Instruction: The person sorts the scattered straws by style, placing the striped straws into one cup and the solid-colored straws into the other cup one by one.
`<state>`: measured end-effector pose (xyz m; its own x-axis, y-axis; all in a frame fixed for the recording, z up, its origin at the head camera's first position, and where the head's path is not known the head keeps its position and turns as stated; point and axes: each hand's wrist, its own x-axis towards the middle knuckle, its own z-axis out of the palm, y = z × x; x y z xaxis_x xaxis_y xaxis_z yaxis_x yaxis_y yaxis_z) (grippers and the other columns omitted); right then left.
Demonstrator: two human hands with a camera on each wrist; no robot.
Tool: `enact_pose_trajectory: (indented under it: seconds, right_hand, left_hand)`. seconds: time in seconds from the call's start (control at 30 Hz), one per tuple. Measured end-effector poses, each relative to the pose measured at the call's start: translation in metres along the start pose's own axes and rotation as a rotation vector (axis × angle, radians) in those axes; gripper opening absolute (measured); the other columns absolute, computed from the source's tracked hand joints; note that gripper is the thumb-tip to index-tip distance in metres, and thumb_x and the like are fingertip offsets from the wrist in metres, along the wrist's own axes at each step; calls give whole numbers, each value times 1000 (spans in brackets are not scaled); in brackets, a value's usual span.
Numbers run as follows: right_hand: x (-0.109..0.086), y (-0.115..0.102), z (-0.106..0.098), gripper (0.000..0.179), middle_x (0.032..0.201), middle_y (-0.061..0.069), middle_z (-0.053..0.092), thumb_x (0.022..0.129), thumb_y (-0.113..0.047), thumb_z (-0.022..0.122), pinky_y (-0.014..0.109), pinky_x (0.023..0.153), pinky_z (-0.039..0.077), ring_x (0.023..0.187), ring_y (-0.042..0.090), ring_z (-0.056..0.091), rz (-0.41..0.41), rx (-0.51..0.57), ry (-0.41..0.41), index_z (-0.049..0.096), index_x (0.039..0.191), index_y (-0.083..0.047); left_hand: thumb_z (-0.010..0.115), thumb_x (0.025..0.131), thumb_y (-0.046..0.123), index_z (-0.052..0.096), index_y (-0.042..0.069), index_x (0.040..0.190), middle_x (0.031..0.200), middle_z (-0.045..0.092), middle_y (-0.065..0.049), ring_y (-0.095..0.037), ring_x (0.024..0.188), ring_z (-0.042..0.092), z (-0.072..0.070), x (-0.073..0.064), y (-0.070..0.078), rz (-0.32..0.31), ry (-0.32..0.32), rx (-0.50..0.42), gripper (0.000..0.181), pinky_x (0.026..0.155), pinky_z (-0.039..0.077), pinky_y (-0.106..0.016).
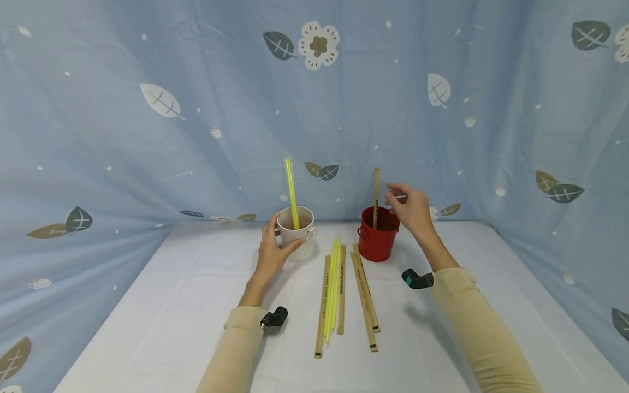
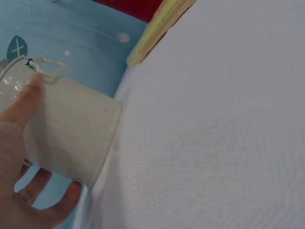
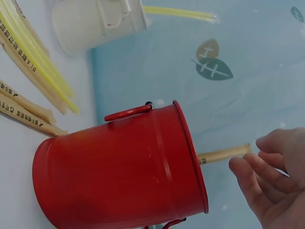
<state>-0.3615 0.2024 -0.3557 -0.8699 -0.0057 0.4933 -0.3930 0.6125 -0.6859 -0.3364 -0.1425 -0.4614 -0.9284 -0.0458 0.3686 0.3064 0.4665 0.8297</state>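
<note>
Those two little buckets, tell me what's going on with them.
A person's left hand grips the white bucket, which has upright yellow straws in it. The right hand hovers beside the brown paper-wrapped straw standing in the red bucket, without gripping it. More loose straws, yellow ones and brown-wrapped ones, lie on the white table, nearer the person than the buckets.

The brown wrapped stick's (image 1: 376,188) lower end is hidden by the red bucket (image 1: 377,244); in the left wrist view, the white bucket's (image 2: 71,126) rim is cut off.
</note>
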Motion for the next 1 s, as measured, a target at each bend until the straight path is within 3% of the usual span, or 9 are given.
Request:
enact_pose_trajectory:
  seconds: [0.17, 0.47, 0.67, 0.87, 1.0]
  right_hand:
    - [-5, -4, 0, 32, 109, 20, 71, 98, -19, 61, 23, 61, 59, 83, 37, 72, -28, 7, 2, 65, 125, -2]
    - [-22, -24, 7, 30, 100, 17, 71, 98, -22, 61, 36, 60, 60, 77, 35, 70, -47, 33, -92, 66, 121, -5]
    - [-36, -40, 18, 27, 90, 19, 71, 96, -21, 65, 29, 53, 57, 63, 25, 68, -60, 65, -192, 67, 117, -5]
    - [-51, -48, 40, 29, 76, 13, 72, 94, -23, 67, 32, 54, 58, 58, 27, 69, -8, 66, -306, 67, 117, -5]
    - [-57, -49, 56, 34, 87, 16, 74, 92, -22, 69, 38, 57, 59, 63, 31, 71, 77, 77, -381, 66, 120, -2]
  left_hand:
    - [79, 82, 39, 21, 27, 156, 146, 38, -13, -32, 128, 50, 0, 0, 0, 13, -5, 6, 96, 92, 55, -49]
    - [81, 81, 37, 22, 25, 156, 144, 40, -14, -33, 127, 50, 0, -1, 1, 12, 6, 10, 96, 90, 55, -48]
    - [80, 82, 38, 23, 25, 156, 145, 39, -13, -32, 128, 50, -2, -1, 2, 12, 7, 6, 95, 89, 55, -49]
    - [81, 81, 36, 23, 22, 156, 144, 40, -14, -33, 126, 50, -2, -1, 2, 24, 12, 7, 95, 88, 55, -50]
    - [81, 81, 34, 23, 23, 156, 143, 40, -14, -32, 126, 50, 0, 0, 2, 19, 9, 5, 95, 88, 56, -49]
